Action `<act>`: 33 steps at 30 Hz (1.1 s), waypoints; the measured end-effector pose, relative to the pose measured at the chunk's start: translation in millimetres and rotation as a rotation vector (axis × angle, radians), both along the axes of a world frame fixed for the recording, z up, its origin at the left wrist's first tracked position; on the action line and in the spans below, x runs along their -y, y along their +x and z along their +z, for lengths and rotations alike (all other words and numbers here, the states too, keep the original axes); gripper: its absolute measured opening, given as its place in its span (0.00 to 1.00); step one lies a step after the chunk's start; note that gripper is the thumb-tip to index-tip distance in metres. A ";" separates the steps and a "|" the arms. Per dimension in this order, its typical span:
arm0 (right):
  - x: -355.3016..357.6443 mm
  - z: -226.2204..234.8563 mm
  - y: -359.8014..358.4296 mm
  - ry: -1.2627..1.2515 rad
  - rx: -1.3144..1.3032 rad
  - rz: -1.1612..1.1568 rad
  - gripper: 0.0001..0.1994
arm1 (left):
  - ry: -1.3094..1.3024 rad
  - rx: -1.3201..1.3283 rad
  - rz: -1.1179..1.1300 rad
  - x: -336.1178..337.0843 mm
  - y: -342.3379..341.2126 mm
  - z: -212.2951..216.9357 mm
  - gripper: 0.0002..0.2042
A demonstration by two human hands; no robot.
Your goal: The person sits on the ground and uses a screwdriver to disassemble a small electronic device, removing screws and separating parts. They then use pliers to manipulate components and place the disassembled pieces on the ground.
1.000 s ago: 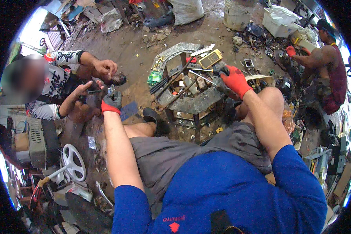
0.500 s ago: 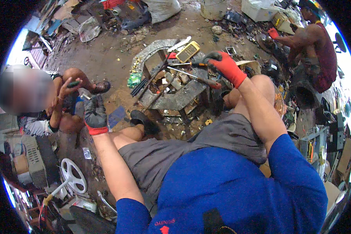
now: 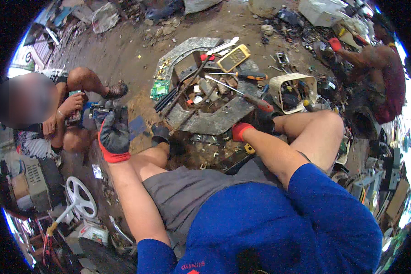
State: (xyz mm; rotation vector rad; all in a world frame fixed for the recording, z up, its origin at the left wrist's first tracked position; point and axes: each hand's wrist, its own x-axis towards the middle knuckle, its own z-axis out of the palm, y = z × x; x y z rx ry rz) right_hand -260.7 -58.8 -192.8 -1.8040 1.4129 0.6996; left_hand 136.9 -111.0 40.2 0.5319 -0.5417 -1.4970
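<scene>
My left hand (image 3: 114, 137), in a dark grey glove with a red cuff, is raised at the left with its fingers closed on a small dark electronic part (image 3: 99, 111). My right hand (image 3: 242, 131), in a red glove, is low by the near edge of an octagonal stone ring (image 3: 205, 124); its fingers are hidden. Across the ring lie a long screwdriver (image 3: 258, 104) with a red and dark handle and another screwdriver (image 3: 252, 76) with an orange and black handle. A yellow-framed phone-like case (image 3: 234, 58) and a green circuit board (image 3: 160, 88) rest on its rim.
One person (image 3: 71, 107) sits at the left holding a device. Another person (image 3: 379, 64) with a red glove works at the far right. A cream plastic housing (image 3: 291, 82) stands right of the ring. A white wheel on a post (image 3: 81, 197) and scrap lie at the lower left.
My right hand has dropped from above the ring's right side to its near edge. My left hand has turned, and the held part shows more fully. The left person's hands have moved lower.
</scene>
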 end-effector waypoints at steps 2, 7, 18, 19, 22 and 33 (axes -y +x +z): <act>-2.4 -48.9 -11.5 -0.116 0.007 -0.019 0.20 | -0.033 0.099 -0.009 7.0 -18.7 5.1 0.22; -22.0 -153.2 -28.1 -0.501 0.288 0.001 0.23 | 0.009 0.155 0.013 18.5 -25.1 14.2 0.25; 30.0 -178.7 -0.7 -0.627 0.324 -0.125 0.24 | 0.056 0.241 -0.069 27.9 -48.6 11.1 0.25; 32.0 -175.9 3.2 -0.624 0.330 -0.121 0.25 | 0.083 0.260 -0.050 25.4 -48.5 9.7 0.24; 41.3 -168.5 9.0 -0.631 0.346 -0.125 0.25 | 0.174 0.316 -0.005 25.4 -51.3 8.7 0.22; 33.5 -116.4 -14.1 -0.665 0.521 -0.089 0.26 | 0.215 0.327 -0.089 4.8 -67.0 3.3 0.19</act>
